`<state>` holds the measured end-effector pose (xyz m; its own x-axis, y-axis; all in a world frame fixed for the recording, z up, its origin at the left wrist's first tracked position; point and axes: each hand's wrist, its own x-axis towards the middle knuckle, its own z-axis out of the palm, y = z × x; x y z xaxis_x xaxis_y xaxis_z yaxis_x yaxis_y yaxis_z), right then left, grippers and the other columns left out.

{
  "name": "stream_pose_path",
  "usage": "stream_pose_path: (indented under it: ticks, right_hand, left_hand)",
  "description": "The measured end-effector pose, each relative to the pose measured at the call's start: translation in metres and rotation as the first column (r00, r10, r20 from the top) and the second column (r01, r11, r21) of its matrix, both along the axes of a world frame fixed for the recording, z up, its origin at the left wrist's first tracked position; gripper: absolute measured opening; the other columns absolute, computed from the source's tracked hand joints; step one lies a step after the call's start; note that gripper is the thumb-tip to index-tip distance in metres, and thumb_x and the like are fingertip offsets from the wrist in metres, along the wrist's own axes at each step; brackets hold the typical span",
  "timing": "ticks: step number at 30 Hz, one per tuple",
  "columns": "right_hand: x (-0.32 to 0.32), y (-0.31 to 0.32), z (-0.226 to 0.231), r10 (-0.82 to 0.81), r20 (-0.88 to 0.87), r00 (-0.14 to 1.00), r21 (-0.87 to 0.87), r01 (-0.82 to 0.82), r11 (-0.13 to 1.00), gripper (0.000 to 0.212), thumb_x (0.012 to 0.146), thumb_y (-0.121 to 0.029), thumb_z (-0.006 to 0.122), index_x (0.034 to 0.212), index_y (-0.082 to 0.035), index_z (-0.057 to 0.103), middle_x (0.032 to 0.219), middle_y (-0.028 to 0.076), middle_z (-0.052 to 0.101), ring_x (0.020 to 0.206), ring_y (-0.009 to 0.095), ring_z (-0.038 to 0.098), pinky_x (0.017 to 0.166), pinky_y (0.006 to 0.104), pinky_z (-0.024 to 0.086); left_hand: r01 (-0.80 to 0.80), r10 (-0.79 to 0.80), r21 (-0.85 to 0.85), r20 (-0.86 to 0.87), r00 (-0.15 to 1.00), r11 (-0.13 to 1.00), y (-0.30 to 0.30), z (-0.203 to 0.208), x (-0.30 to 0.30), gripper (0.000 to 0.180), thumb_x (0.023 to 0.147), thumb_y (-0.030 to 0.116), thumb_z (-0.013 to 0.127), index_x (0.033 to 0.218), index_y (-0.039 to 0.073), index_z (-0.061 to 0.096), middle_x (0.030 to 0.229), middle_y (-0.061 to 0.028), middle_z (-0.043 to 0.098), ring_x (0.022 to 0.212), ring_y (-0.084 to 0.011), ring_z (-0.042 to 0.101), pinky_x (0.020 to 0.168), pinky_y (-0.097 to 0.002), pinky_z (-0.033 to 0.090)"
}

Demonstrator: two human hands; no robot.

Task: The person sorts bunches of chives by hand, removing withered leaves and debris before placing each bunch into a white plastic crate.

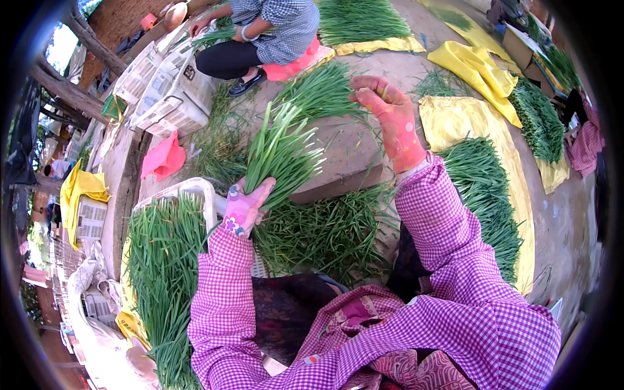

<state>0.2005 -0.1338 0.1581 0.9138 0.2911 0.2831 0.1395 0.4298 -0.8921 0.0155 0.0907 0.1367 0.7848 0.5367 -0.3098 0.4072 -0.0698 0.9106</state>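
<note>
My left hand (247, 205), in a pink floral glove, is wrapped round a bunch of garlic chives (281, 156). The bunch stands tilted, with its pale cut ends toward the upper right. My right hand (392, 122), in a stained pink-orange dotted glove, is raised over the right side of a low block (344, 151). Its fingers are bent and drawn together at the tips; whether anything thin is between them I cannot make out. Just left of these fingertips, more garlic chives (325, 91) lie on the block's far end. Loose chives (318, 231) are heaped below the block.
A white crate (211, 195) packed with chives stands at my left. On my right, chives (481, 201) lie on yellow sheeting (448, 120). Beyond the block sits another person (286, 39) beside white crates (175, 97). A pink-red cloth (162, 157) lies left on the floor.
</note>
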Motion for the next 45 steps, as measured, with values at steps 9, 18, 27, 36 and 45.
stream_pose_path:
  ticks: [9,18,27,36,45]
  right_hand:
    - [-0.033,0.035,-0.014,0.148,0.861,0.487,-0.428,0.535,0.728,0.025,0.076,-0.030,0.069,0.093,-0.012,0.066,0.096,0.002,0.065,0.105,0.024,0.056,0.090,0.0377,0.041]
    - [-0.026,0.021,-0.012,0.224,0.051,0.973,-0.118,-0.217,0.969,0.015,0.086,-0.015,0.064,0.086,-0.001,0.063,0.092,0.007,0.064,0.088,0.016,0.058,0.084,0.0304,0.044]
    - [-0.007,-0.008,0.013,0.253,0.059,0.966,-0.187,-0.238,0.953,0.018,0.089,-0.015,0.062,0.096,0.001,0.064,0.100,0.007,0.064,0.096,0.017,0.060,0.092,0.0323,0.045]
    - [-0.037,0.035,-0.016,0.281,0.835,0.473,-0.502,0.447,0.741,0.027,0.078,-0.032,0.068,0.102,-0.020,0.066,0.102,0.001,0.064,0.094,0.024,0.058,0.081,0.0378,0.047]
    - [-0.017,0.019,-0.008,0.094,0.784,0.614,-0.573,0.656,0.492,0.012,0.081,-0.024,0.061,0.085,-0.014,0.064,0.083,0.004,0.063,0.083,0.027,0.062,0.071,0.0437,0.049]
  left_hand:
    - [0.197,-0.211,0.401,-0.009,0.977,0.895,-0.006,-0.014,0.006,0.039,0.082,0.022,0.069,0.114,0.002,0.061,0.097,-0.0105,0.070,0.092,-0.0169,0.066,0.083,-0.0296,0.050]
    - [0.138,-0.222,0.839,-0.021,0.975,0.526,-0.008,-0.002,0.005,0.049,0.077,0.021,0.072,0.122,0.010,0.057,0.100,-0.0119,0.068,0.090,-0.0268,0.066,0.079,-0.0355,0.052]
    - [0.227,-0.005,0.970,-0.228,0.974,0.089,0.012,0.022,-0.008,0.069,0.068,0.016,0.075,0.132,0.021,0.049,0.094,-0.0052,0.065,0.079,-0.0240,0.065,0.067,-0.0345,0.052]
    - [0.409,-0.206,0.894,-0.441,0.873,-0.182,-0.016,0.024,-0.005,0.071,0.070,0.019,0.071,0.136,0.018,0.043,0.082,-0.0052,0.060,0.069,-0.0219,0.064,0.058,-0.0366,0.051]
    - [0.169,-0.309,0.922,-0.283,0.908,-0.348,-0.012,0.014,-0.006,0.059,0.072,0.012,0.060,0.130,0.021,0.051,0.070,0.0000,0.057,0.054,-0.0162,0.058,0.049,-0.0317,0.045]
